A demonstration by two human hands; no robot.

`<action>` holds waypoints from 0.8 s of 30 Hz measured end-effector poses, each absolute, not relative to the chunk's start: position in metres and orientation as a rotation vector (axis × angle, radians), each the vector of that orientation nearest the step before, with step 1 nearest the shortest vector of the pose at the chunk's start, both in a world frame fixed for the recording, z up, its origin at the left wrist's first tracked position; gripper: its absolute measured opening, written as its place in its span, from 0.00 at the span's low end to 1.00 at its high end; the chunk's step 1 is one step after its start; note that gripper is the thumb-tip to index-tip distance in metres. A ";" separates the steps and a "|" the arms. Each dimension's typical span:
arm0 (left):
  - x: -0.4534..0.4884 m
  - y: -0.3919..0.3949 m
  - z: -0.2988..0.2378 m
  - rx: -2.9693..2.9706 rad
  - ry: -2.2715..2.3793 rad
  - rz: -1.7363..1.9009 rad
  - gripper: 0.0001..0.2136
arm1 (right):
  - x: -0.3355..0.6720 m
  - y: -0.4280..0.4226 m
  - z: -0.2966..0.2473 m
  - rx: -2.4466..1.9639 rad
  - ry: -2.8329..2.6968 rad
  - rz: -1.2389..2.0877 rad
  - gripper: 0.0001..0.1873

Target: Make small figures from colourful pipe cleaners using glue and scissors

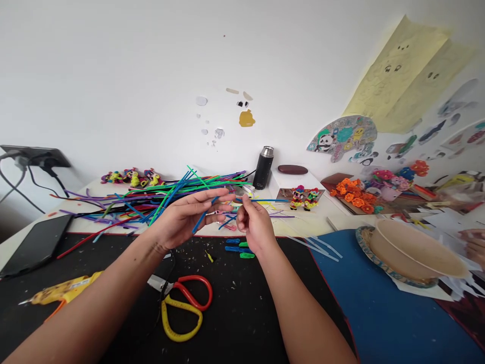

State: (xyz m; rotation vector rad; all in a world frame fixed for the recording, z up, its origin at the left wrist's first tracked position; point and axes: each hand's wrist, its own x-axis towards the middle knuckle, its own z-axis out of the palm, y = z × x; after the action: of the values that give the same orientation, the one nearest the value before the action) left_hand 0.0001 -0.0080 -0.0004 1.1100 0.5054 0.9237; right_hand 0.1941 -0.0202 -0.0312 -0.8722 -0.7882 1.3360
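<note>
My left hand (181, 217) is raised over the back of the black mat, its fingers bent round a blue pipe cleaner (198, 222) that slants down across the palm. Close by on the right, my right hand (257, 227) has thumb and finger pinched; a blue stem (276, 200) appears to run out behind it to the right. Whether both hands hold one stem I cannot tell. Below them lie short folded blue pieces (237, 248) and green pieces (247, 256). Scissors with red and yellow handles (211, 294) rest nearer me, partly behind my left forearm.
A heap of coloured pipe cleaners (159, 194) lies behind my hands. A yellow glue gun (68, 290) and a dark tablet (36, 245) are at left. A black flask (263, 169), small figurines (298, 198) and a bowl (420, 247) stand farther right. Another person's hand (473, 242) shows at the right edge.
</note>
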 end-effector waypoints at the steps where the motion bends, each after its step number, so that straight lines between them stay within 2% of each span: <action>1: 0.000 -0.009 0.001 1.099 0.480 0.938 0.19 | 0.194 -0.021 -0.031 -0.865 -0.791 1.333 0.33; 10: -0.006 -0.017 0.001 1.270 0.309 0.855 0.38 | 0.192 -0.021 -0.031 -0.839 -0.766 1.337 0.30; 16: -0.003 -0.029 0.008 1.327 0.210 0.720 0.44 | 0.193 -0.020 -0.028 -0.803 -0.706 1.351 0.30; 19: 0.006 -0.035 0.013 1.359 0.307 0.701 0.35 | 0.193 -0.021 -0.026 -0.792 -0.649 1.389 0.25; 21: 0.010 -0.035 0.013 1.376 0.434 0.740 0.23 | 0.194 -0.021 -0.025 -0.797 -0.644 1.397 0.26; 24: 0.010 -0.029 0.011 1.349 0.544 0.867 0.16 | 0.193 -0.022 -0.026 -0.779 -0.671 1.383 0.26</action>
State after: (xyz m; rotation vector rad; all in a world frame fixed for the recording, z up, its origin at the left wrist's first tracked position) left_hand 0.0098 -0.0292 0.0106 1.3491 0.5437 0.8672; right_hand 0.1930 -0.0215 -0.0257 -0.7793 -0.6708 1.3832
